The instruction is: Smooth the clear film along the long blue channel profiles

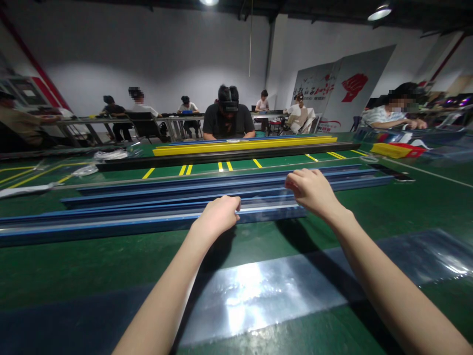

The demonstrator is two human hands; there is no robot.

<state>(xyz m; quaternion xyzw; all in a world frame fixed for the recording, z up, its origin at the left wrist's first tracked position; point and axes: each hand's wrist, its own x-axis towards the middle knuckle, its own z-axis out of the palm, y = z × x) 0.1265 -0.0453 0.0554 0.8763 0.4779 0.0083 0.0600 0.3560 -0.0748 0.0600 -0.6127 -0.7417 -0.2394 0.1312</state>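
Observation:
My left hand (220, 214) is closed, its fingers curled down at the near edge of a long blue channel strip (121, 227). What its fingertips pinch is hidden. Past the strip's right end, my right hand (311, 191) is raised a little, with its fingers bent together. A faint see-through sheen (272, 199) shows over the strip between both hands; I cannot tell whether it is film. Further blue strips (177, 186) lie behind, roughly parallel. In front, under my forearms, a long clear plastic sleeve (273, 296) lies flat on the green table (402, 212).
Beyond the blue strips are a black strip (221, 157) and a yellow strip (244, 145). Crumpled clear plastic (111, 154) lies at left, a dark flat phone-like object (393, 172) at right. A person (229, 118) sits opposite; a yellow-red tray (397, 149) stands far right.

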